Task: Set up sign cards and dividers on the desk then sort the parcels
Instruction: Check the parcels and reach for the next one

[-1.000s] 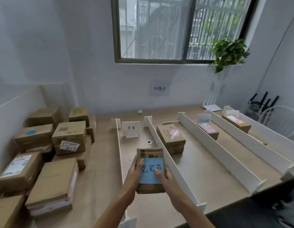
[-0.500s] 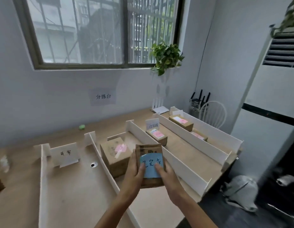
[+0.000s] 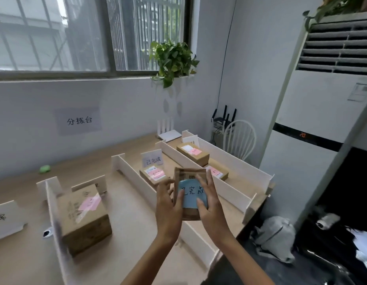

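Note:
I hold a small brown parcel (image 3: 188, 177) with a blue handwritten note on its face above the desk, over a white divider (image 3: 137, 179). My left hand (image 3: 168, 206) grips its left side and my right hand (image 3: 209, 202) grips its right side, thumb on the note. Behind it stands a white sign card (image 3: 152, 160) with a pink-labelled parcel (image 3: 154, 175) in front of it. A larger parcel (image 3: 84, 217) with a pink label sits in the lane to the left. Two more parcels (image 3: 193, 154) lie in the far right lane.
Several white dividers split the wooden desk (image 3: 127, 233) into lanes. Another sign card (image 3: 6, 219) stands at the far left. A green object (image 3: 44, 169) lies near the wall. A white chair (image 3: 240, 138), tall air conditioner (image 3: 322, 120), grey backpack (image 3: 275, 237) stand right of the desk.
My view has swung right, away from the parcel pile. Both hands have carried the blue-noted parcel rightwards, from the left lane to above the divider near the middle lanes.

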{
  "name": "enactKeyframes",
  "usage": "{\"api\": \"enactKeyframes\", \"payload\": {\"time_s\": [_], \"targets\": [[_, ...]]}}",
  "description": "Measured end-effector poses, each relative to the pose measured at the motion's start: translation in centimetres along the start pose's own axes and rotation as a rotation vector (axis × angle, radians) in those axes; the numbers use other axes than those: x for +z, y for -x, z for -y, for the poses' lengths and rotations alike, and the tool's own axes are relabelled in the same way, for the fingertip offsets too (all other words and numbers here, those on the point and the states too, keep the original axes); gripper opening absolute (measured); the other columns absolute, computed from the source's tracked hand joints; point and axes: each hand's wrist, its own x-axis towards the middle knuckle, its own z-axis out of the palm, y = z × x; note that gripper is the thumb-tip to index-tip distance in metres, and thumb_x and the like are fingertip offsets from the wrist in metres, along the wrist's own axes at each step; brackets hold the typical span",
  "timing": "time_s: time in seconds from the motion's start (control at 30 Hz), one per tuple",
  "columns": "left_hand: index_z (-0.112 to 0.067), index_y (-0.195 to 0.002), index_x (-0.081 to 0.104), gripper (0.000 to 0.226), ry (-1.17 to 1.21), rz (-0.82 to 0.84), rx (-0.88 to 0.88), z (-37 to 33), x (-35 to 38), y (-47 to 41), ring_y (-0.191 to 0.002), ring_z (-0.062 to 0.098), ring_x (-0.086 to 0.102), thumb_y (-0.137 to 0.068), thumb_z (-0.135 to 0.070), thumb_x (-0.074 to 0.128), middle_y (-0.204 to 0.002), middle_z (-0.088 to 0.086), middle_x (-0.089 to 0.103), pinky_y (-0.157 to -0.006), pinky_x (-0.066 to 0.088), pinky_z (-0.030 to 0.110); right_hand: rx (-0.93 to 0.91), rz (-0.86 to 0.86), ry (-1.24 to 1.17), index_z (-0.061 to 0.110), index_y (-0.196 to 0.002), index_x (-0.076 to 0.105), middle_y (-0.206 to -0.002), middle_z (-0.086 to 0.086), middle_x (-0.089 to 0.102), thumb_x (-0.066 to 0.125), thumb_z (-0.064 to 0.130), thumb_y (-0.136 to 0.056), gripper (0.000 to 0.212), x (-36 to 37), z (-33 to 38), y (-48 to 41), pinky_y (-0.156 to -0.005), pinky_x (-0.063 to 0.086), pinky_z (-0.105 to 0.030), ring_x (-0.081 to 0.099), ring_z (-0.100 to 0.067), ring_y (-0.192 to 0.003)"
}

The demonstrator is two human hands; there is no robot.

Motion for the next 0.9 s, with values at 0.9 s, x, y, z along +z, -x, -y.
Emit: {"api": "enactKeyframes", "payload": {"time_s": [0.9], "targets": [[-0.02,-0.115,0.059,0.024,-0.038,-0.154,-0.43,16.5,21.0,-22.6,-0.113,0.016,0.054,-0.096,-0.016,0.045,-0.122,0.003,0.055,-0.089,0.049,0.029,0.194,0.564,-0.082,0.017,-0.122,0.06,-0.142,0.013,0.042,0.043,-0.007,-0.09,0.044,-6.1,-26.2,-31.5,-0.094,0.052,-0.026,0.039,-0.008,-0.131]]}}
